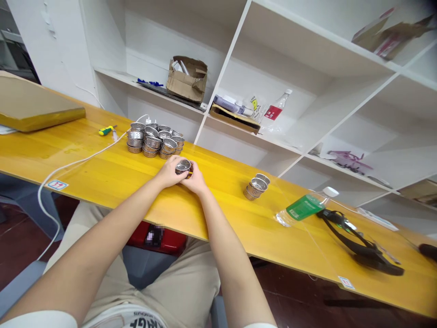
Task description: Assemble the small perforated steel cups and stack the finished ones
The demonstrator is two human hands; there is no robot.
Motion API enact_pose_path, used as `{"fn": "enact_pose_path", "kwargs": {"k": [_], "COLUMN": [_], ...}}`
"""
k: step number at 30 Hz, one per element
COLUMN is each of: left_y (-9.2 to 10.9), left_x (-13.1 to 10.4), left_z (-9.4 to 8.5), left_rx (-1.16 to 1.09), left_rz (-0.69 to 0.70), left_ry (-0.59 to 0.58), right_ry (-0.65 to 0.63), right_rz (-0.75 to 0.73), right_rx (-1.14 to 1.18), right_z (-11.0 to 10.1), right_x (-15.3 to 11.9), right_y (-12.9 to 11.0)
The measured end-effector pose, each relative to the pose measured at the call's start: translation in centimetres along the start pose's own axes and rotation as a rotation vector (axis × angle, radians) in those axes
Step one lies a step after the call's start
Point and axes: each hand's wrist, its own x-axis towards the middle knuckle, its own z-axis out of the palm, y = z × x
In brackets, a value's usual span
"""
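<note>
Both my left hand (169, 172) and my right hand (195, 178) are closed around a small perforated metal cup (183, 166), one on each side, over the yellow table. Its open top faces up, and my fingers hide its lower part. Just beyond my hands, to the left, several stacks of similar metal cups (152, 143) stand close together. A smaller group of stacked cups (257, 184) stands apart on the right.
The yellow table (218, 205) also bears a screwdriver (106, 130), a white cable (82, 160), a flat cardboard box (37, 102), a green-labelled bottle (303, 207) and a black strapped device (358, 248). White shelves (266, 54) rise behind it.
</note>
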Motion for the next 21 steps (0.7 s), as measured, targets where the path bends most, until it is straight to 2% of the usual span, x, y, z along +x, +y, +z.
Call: {"fn": "enact_pose_path", "kwargs": {"k": [5,13,16,21], "left_y": [-0.4,-0.6,-0.5,-0.5], "left_x": [0.0,-0.2,-0.2,0.0], "left_z": [0.2,0.2,0.1,0.2], "left_rx": [-0.012,-0.023,-0.040,-0.040], "left_rz": [0.001,-0.004,0.001,-0.066], "left_ry": [-0.011,-0.035,-0.013,0.007], "right_ry": [-0.002,-0.012,-0.006,0.004], "right_rz": [0.006,-0.070,-0.045,0.001], "right_rx": [-0.056,-0.066,-0.081,-0.104], "right_z": [-0.1,-0.1,-0.2,-0.1], "right_x": [-0.1,0.0,-0.1,0.1], "right_y": [-0.3,0.2,0.1,0.7]}}
